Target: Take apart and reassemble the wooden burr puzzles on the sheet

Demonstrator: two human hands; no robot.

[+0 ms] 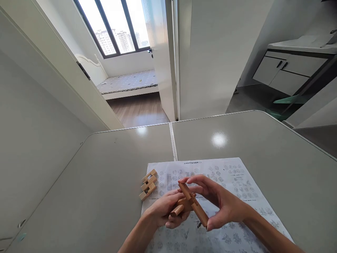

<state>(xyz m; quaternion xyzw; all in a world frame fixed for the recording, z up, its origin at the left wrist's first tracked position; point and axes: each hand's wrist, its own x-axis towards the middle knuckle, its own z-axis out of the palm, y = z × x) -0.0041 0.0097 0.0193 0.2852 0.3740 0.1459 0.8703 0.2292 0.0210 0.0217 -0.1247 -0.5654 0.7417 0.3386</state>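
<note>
Both hands hold a partly joined wooden puzzle (190, 204) made of crossed notched bars, just above a printed instruction sheet (237, 182). My left hand (165, 211) grips the short lower bars from below, fingers wrapped round them. My right hand (218, 202) pinches a long bar at both ends, fingertip on its top end and thumb at its bottom end. Three loose notched wooden bars (148, 184) lie side by side at the sheet's left edge, to the left of my hands.
The grey folding table (105, 182) has a centre seam (172, 142) and rounded far corners. A white wall runs along the left. Beyond the table stand an open doorway to a room with a bed and window, and a cabinet (286, 70) at the right.
</note>
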